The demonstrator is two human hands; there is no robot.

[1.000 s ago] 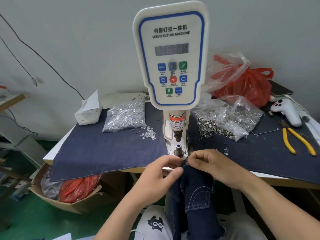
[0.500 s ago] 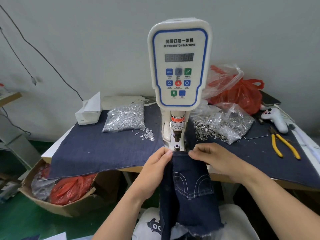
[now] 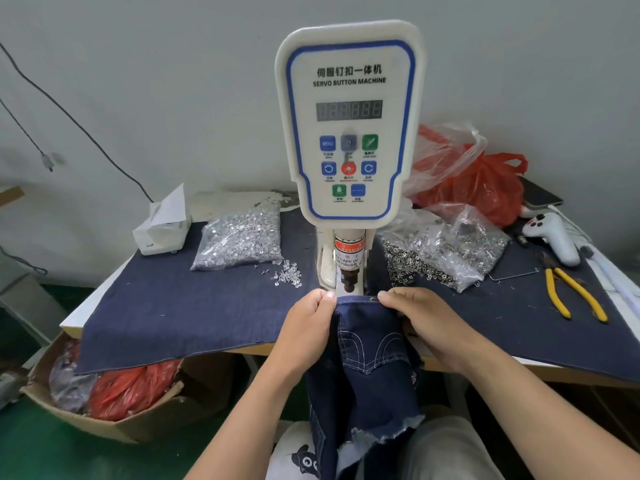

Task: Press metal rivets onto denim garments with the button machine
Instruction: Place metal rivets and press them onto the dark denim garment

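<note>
A white and blue servo button machine [image 3: 349, 126] stands at the table's front middle, its punch head [image 3: 349, 282] just above the garment. A dark denim garment [image 3: 367, 358] with a stitched back pocket hangs down off the table edge. My left hand [image 3: 304, 327] pinches the pocket's top left corner. My right hand [image 3: 419, 317] grips the top right corner, where a small metal rivet [image 3: 373, 299] shows by my fingertip. The pocket's top edge is stretched flat under the punch, hiding the lower die.
A dark denim cloth [image 3: 180, 306] covers the table. A bag of silver tacks [image 3: 242, 239] lies left, a bag of rivet caps [image 3: 446, 251] right. Yellow pliers [image 3: 571, 296], a white controller [image 3: 554, 237], a red bag [image 3: 478, 188] and a tissue box [image 3: 162, 230] sit around. A cardboard box [image 3: 104, 410] stands on the floor.
The bunched denim has been pulled apart and flattened: my hands moved apart along the pocket's top edge and the garment now lies spread under the punch.
</note>
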